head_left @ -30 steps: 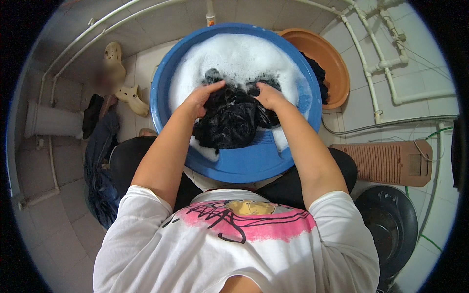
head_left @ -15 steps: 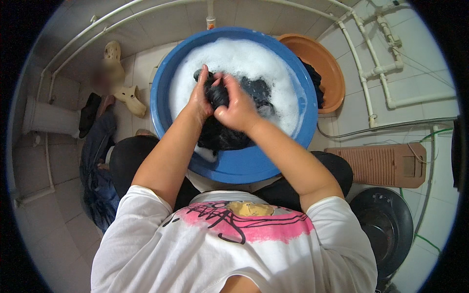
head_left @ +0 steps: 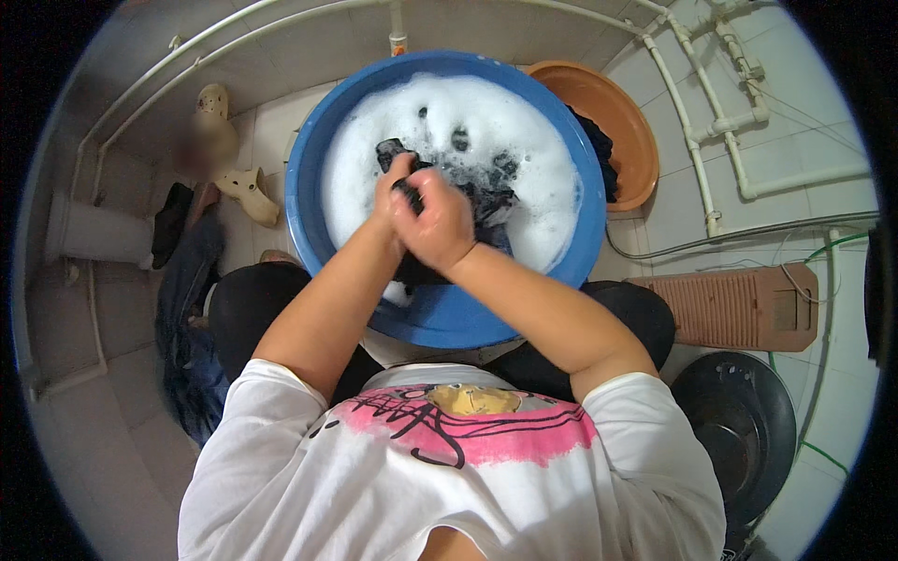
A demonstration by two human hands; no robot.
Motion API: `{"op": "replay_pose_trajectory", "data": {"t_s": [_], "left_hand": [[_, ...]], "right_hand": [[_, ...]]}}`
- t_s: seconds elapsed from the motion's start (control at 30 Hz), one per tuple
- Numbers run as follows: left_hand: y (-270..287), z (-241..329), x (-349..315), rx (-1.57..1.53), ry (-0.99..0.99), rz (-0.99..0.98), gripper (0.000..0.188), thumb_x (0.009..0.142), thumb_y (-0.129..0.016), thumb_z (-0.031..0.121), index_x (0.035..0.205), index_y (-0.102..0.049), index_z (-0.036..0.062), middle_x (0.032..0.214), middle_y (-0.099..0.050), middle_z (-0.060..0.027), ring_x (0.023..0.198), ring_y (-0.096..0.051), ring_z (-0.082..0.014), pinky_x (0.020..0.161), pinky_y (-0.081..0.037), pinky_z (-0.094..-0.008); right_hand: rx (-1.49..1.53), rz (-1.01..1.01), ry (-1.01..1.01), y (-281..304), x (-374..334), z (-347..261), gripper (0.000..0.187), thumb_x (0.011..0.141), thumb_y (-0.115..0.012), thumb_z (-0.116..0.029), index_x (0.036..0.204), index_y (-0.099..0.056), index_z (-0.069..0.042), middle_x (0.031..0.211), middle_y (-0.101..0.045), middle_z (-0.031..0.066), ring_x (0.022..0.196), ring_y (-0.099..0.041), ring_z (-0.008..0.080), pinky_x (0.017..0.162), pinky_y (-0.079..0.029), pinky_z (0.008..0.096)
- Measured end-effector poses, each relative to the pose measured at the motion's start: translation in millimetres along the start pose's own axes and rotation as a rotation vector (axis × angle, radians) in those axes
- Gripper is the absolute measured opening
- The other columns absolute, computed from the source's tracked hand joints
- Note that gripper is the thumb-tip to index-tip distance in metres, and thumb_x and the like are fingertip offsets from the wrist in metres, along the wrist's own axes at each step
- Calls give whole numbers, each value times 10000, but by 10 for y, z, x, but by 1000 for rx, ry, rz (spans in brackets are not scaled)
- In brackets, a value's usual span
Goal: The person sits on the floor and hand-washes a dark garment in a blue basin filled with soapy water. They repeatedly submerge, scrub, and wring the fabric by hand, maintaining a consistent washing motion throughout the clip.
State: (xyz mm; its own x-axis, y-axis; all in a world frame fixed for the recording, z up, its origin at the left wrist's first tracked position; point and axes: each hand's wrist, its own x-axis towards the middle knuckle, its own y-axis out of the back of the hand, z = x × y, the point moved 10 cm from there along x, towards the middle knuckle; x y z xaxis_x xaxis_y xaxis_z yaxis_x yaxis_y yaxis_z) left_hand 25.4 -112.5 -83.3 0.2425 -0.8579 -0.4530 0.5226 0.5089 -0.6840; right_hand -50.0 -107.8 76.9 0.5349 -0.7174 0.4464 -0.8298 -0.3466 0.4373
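A wet black garment (head_left: 496,201) lies partly in the soapy water of a large blue tub (head_left: 301,201) between my knees. Both hands are closed on bunched-up parts of it, pressed together left of the tub's middle. My left hand (head_left: 388,198) is partly covered by my right hand (head_left: 440,222), whose fingers wrap round the cloth. One end of the garment pokes out beyond the left fingers, above the foam. White foam (head_left: 533,140) fills most of the tub and hides what lies under it.
An orange basin (head_left: 645,140) with dark clothes (head_left: 596,154) stands behind the tub's right side. A brown washboard (head_left: 730,313) and a black basin (head_left: 734,435) are at the right. Cream clogs (head_left: 249,194) and dark blue cloth (head_left: 192,318) lie left. White pipes (head_left: 687,131) line the walls.
My hands, slightly apart before, have come together and tightened on the black garment. The foam has shifted, with dark holes opened in it beyond my hands.
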Motion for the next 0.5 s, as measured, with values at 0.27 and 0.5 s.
{"op": "replay_pose_trajectory", "data": {"t_s": [0.27,0.5], "left_hand": [[-337,34,-342,73,-124,236,623,827,-428,552,1134,-480,13,1131,-507,-124,1037,-465,-222,895,-365,-342],[-488,-100,-345,-33,113,81,612,779,-537,533,1125,-491,31,1008,-569,-106,856,-547,-202,721,-449,-320]], "right_hand": [[-98,126,-259,220,56,599,260,754,-545,-262,836,-534,-16,733,-582,210,712,-565,394,621,-450,458],[-135,88,-162,217,117,670,206,782,-535,-245,851,-543,-52,798,-593,186,730,-567,388,639,-457,440]]}}
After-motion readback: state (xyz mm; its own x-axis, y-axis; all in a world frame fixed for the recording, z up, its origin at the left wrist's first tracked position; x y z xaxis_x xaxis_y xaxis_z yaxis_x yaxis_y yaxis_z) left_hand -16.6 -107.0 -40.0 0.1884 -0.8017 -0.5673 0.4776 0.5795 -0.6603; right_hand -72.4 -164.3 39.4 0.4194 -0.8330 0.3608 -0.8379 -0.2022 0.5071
